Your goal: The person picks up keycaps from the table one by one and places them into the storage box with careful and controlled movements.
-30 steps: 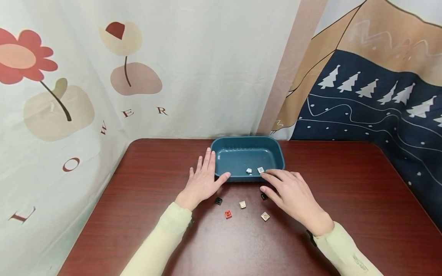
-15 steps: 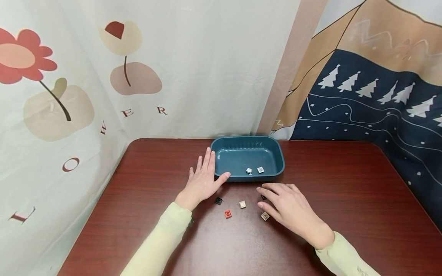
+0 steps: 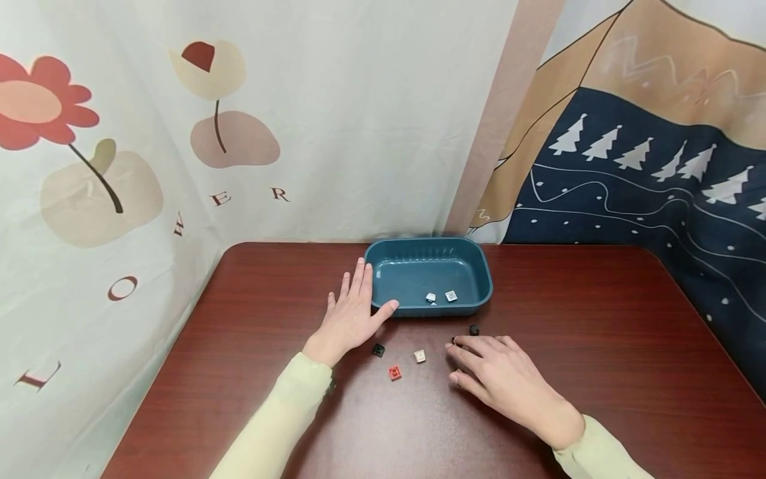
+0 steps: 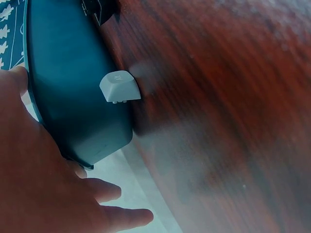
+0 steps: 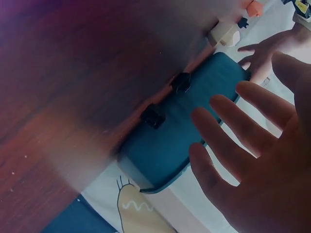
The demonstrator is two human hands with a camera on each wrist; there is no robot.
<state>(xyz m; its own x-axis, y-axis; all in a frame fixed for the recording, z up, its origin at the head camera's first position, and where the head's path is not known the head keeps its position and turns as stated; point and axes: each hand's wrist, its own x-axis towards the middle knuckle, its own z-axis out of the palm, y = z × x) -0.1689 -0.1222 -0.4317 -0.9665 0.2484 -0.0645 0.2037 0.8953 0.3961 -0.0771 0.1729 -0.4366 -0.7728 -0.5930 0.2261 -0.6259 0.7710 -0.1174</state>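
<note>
My left hand lies along the left end of a blue plastic bin, fingers straight and thumb at its near rim. My right hand hovers low over the table right of centre, palm down, fingers spread and loosely bent. In the right wrist view, nothing shows between its fingers. Close beyond it sit a black keycap and a second black keycap, partly covered by a fingertip in the head view. Between the hands lie a cream keycap, a red keycap and a black one.
Two white keycaps lie inside the bin near its front wall. The reddish-brown table meets a printed curtain behind it. The bin stands at the table's back edge.
My right hand has drawn back from the bin's front rim toward the near side of the table, now covering where a beige keycap lay. My left hand has stayed put.
</note>
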